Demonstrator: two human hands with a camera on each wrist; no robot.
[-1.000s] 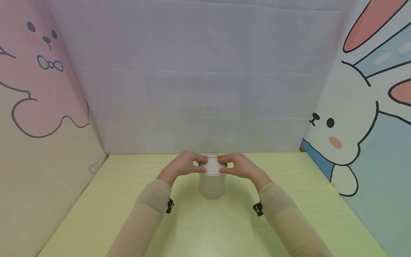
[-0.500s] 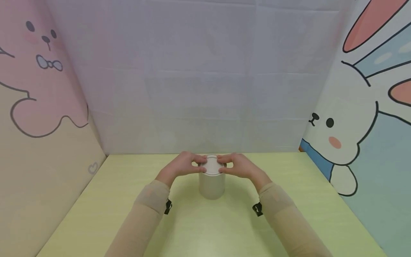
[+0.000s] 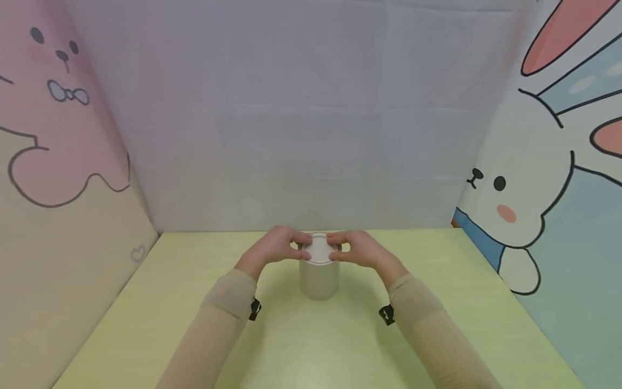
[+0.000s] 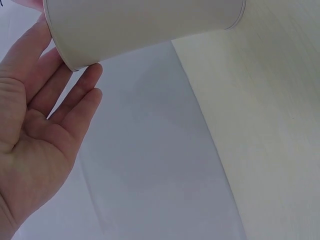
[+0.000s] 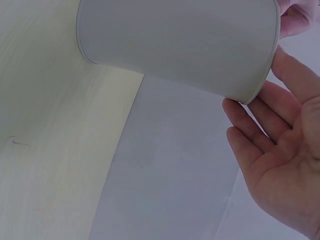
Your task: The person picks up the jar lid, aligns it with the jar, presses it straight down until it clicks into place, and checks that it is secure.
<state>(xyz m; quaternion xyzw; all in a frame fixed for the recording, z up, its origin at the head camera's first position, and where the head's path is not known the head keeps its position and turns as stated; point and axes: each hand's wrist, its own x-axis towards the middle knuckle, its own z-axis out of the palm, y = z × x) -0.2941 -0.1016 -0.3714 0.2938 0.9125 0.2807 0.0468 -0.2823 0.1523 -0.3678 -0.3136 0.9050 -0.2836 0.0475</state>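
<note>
A plain white cylindrical canister (image 3: 318, 283) stands upright on the table near the back, with a flat round top (image 3: 319, 249). My left hand (image 3: 277, 246) grips its top edge from the left, thumb at the near side and fingers at the far side. From the right, my right hand (image 3: 362, 249) grips the same edge in a mirrored way. In the left wrist view the canister (image 4: 145, 25) has a thin seam line near each end, and the left fingertips are at its top edge. The right wrist view shows the right fingertips at the canister's (image 5: 180, 45) rim.
The pale yellow-green table (image 3: 311, 346) meets a white cloth backdrop (image 3: 301, 135) just behind the canister. Side panels carry a pink cartoon animal (image 3: 73, 129) at left and a white rabbit (image 3: 525, 178) at right. Black wrist-worn devices (image 3: 387, 314) sit under the sleeves.
The view shifts very slightly; the canister and both hands stay in the same arrangement, with both hands still at its top edge.
</note>
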